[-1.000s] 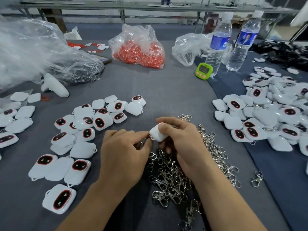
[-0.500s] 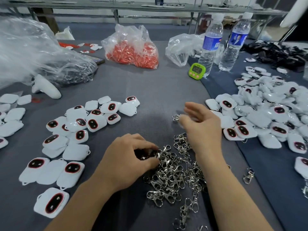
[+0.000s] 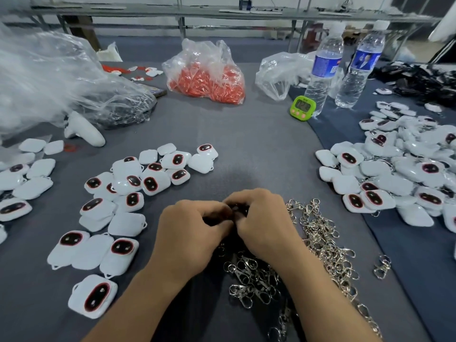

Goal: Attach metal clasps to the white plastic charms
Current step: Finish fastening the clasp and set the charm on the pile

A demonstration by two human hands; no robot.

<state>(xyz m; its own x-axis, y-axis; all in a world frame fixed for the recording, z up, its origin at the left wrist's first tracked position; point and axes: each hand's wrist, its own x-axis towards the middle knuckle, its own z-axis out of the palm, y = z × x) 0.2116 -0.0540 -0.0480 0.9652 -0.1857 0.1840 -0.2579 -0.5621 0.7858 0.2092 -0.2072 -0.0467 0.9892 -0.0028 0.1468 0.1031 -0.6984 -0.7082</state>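
Lettering on the water bottles' [image 3: 323, 67] labels is unreadable. Left hand [image 3: 195, 230] and right hand [image 3: 264, 223] meet at the clasp pile's [image 3: 320, 243] far edge, fingers [image 3: 214, 206] curled inward, their hold hidden. White charms [image 3: 123, 193] lie either side of that pile.

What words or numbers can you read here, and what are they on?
Nothing reads clearly.
Green timer: digits on its screen, too blurred.
Left water bottle: white characters on blue label, too blurred.
Right water bottle: label print too small.
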